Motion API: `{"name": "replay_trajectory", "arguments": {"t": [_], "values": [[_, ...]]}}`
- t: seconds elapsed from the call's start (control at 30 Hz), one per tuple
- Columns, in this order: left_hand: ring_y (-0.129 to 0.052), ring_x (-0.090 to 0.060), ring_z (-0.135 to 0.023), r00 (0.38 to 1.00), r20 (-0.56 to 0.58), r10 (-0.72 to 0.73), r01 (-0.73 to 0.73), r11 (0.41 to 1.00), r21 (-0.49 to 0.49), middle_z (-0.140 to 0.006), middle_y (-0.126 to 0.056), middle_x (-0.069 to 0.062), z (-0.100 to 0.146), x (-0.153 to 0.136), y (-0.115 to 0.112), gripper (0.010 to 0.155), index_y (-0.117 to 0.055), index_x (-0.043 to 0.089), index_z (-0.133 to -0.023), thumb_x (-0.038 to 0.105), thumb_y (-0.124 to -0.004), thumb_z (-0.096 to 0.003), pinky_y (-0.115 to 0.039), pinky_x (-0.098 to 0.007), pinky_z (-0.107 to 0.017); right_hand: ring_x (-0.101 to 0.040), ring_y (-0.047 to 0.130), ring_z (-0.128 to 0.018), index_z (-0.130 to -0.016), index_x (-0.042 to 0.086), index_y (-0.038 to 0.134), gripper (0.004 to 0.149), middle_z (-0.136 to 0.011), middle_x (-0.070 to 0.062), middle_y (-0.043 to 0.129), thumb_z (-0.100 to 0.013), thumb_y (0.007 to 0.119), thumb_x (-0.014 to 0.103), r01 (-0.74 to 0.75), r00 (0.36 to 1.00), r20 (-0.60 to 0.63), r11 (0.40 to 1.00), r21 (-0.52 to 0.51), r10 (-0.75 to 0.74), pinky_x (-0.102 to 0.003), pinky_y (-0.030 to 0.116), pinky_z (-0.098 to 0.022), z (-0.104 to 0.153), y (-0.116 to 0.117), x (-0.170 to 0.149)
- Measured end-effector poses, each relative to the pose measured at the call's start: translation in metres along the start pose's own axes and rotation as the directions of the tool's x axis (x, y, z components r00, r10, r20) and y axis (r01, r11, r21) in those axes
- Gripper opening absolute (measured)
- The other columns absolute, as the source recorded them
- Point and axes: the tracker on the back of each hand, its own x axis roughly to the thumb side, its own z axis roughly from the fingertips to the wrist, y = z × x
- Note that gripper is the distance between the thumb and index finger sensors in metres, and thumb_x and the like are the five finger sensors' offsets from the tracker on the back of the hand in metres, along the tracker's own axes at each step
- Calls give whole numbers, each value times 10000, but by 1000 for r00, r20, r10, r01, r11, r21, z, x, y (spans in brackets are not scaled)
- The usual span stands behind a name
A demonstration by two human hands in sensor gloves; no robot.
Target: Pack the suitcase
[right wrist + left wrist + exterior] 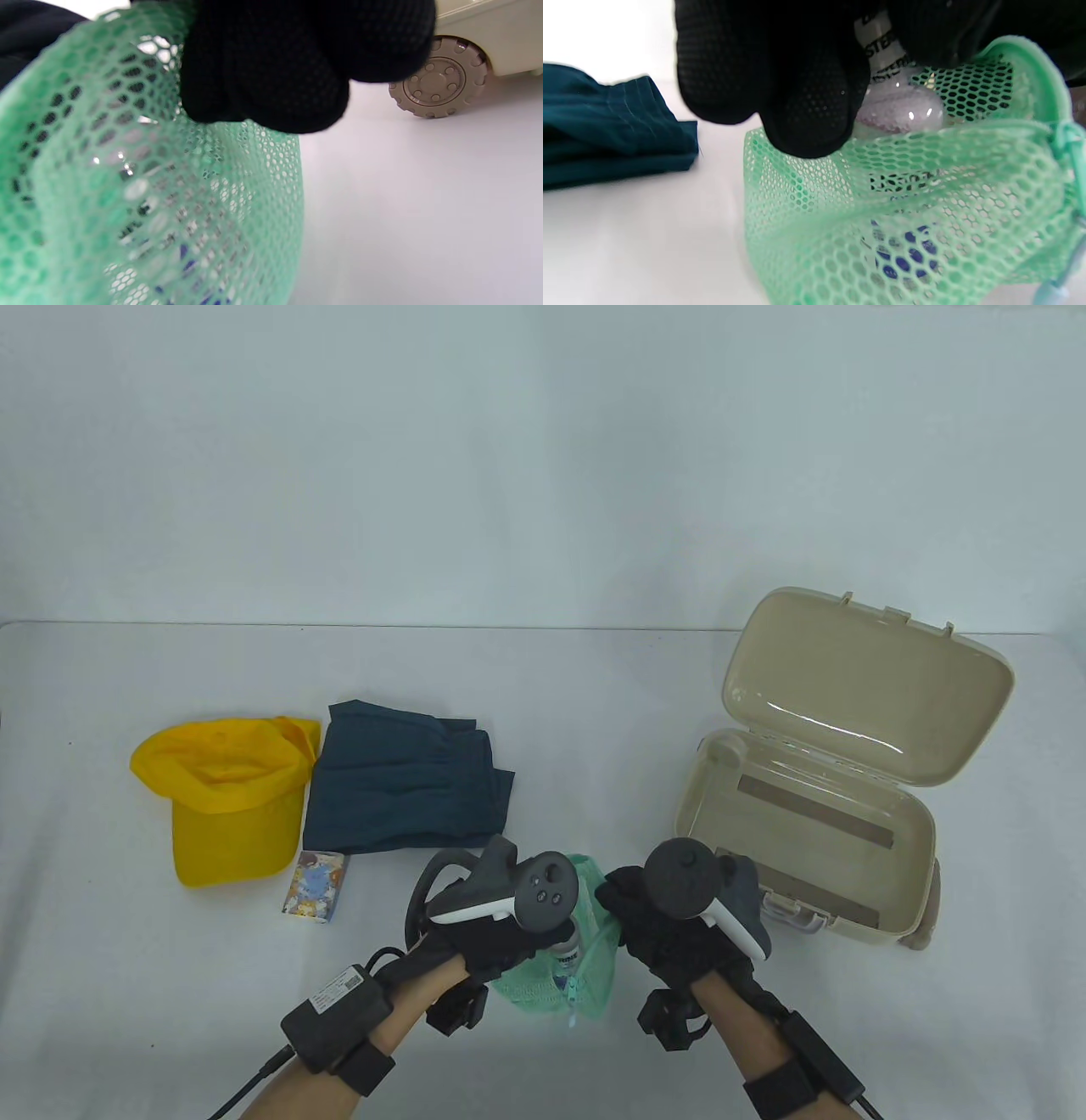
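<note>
A green mesh bag [551, 984] stands on the table between my hands, mouth up, with a zipper pull at its near edge. My left hand [556, 935] holds a small clear bottle [899, 108] with a printed label at the bag's mouth; its fingers [806, 93] curl round the bottle. Another printed item shows through the mesh lower down. My right hand [626, 903] pinches the bag's right rim, its fingers [271, 80] closed on the mesh [127, 178]. The beige suitcase [853, 918] lies open and empty to the right, lid [865, 695] raised.
A yellow cap [221, 802] and folded dark teal clothing [399, 789] lie at the left, the clothing also in the left wrist view [606, 131]. A small illustrated card pack [316, 886] sits in front of them. One suitcase wheel [437, 82] is close to my right hand.
</note>
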Motion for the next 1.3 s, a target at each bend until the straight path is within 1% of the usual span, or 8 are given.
{"name": "replay_trajectory", "arguments": {"t": [0.27,0.53,0.63,0.87,0.97,1.07,1.13,1.3], "values": [[-1041,-154,-518,996,14,85,-86,996,12,-782,-924,-101,-14,-3,-5,605,-629,151,-1072,386,-664,-516,-900,-329,-428,-92,1020,-371,-864,144,792,460,-527,78,997,-527,654,424,-54,998,19,999,-3,54,-305,884,-341,-4,3,2],[-1062,-67,-409,996,-90,22,2,967,253,-683,-1004,-23,-25,6,-16,516,-774,229,-980,379,-749,-486,-917,-279,-383,-93,1018,-384,-867,136,787,462,-541,77,993,-529,649,420,-61,998,-8,997,-37,61,-306,883,-350,-5,0,-2],[-1056,-65,-467,994,-112,4,23,971,238,-747,-989,17,-31,8,-21,494,-762,257,-975,359,-753,-492,-905,-300,-438,-92,1018,-382,-864,133,788,462,-538,77,994,-529,651,420,-57,998,-13,997,-43,57,-306,883,-349,-5,-2,-3],[-1059,-95,-512,992,-99,83,-55,965,258,-802,-975,12,-9,-5,4,496,-764,259,-978,368,-749,-495,-898,-317,-444,-90,1018,-379,-865,141,788,459,-537,76,994,-529,651,422,-34,999,5,998,-51,35,-305,883,-347,-3,-5,-2],[-1052,-116,-540,988,-128,83,-49,967,251,-827,-962,-2,10,-21,18,510,-756,257,-989,382,-751,-495,-890,-334,-458,-91,1018,-380,-864,144,790,459,-536,77,995,-528,653,425,-33,999,9,998,-52,33,-304,883,-348,-2,-5,-1],[-1050,-127,-551,969,-245,18,49,963,266,-837,-958,-21,30,-47,27,523,-756,260,-993,407,-754,-490,-886,-342,-460,-92,1019,-379,-863,142,792,461,-535,76,997,-528,654,427,-32,999,15,998,-54,33,-305,883,-348,-1,-5,-1],[-1045,-130,-569,929,-368,-47,147,957,248,-860,-944,-23,43,-74,31,544,-736,266,-1006,435,-744,-489,-883,-344,-471,-92,1019,-379,-861,141,794,462,-534,76,997,-527,656,430,-32,999,19,998,-56,33,-306,883,-348,0,-5,0],[-1034,-167,-597,795,-605,-37,192,962,193,-888,-925,-49,72,-140,19,574,-723,257,-1022,462,-738,-486,-870,-369,-484,-94,1020,-381,-860,138,796,466,-536,75,998,-526,659,433,-36,999,25,998,-60,38,-307,883,-349,0,-4,0]]}}
